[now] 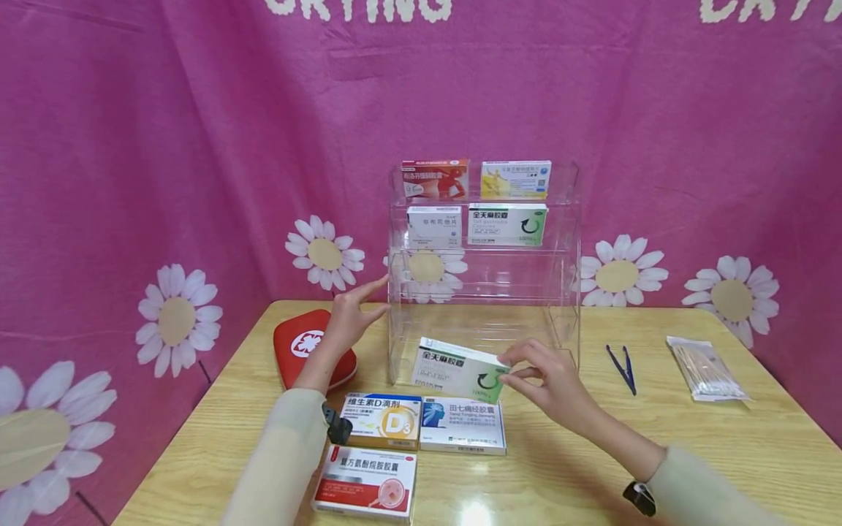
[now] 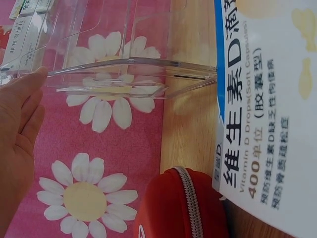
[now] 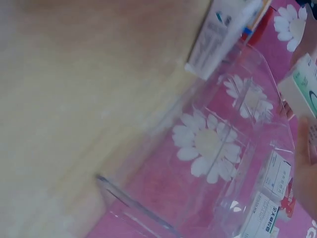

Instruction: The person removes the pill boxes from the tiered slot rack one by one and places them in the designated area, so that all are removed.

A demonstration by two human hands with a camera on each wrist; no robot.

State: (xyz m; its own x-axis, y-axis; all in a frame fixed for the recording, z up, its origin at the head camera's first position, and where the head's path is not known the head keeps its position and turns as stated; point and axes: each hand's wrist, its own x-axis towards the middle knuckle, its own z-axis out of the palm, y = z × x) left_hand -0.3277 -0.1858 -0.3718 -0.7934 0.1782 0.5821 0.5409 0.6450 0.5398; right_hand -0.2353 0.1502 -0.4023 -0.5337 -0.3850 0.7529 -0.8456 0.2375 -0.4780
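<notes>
My right hand [image 1: 546, 380] pinches a white-and-green medicine box [image 1: 454, 371] by its right end, between thumb and fingers. That box is tilted, low in front of the clear acrylic display rack [image 1: 487, 296]. In the right wrist view, the hand [image 3: 307, 186] and the held box [image 3: 300, 89] show at the right edge. My left hand [image 1: 351, 318] touches the rack's left side with extended fingers; the left wrist view shows this hand [image 2: 20, 124] at the rack's edge [image 2: 129, 61]. On the rack's upper tiers stand a red box [image 1: 435, 180], a yellow-and-white box [image 1: 515, 180], a white box [image 1: 434, 227] and another white-and-green box [image 1: 506, 225].
An orange-and-white vitamin D box [image 1: 381, 420], a blue-and-white box [image 1: 463, 425] and a red-and-white box [image 1: 365, 482] lie in front of the rack. A red zip case [image 1: 296, 340] is at left. Blue tweezers [image 1: 621, 370] and a cotton swab pack [image 1: 707, 369] lie at right.
</notes>
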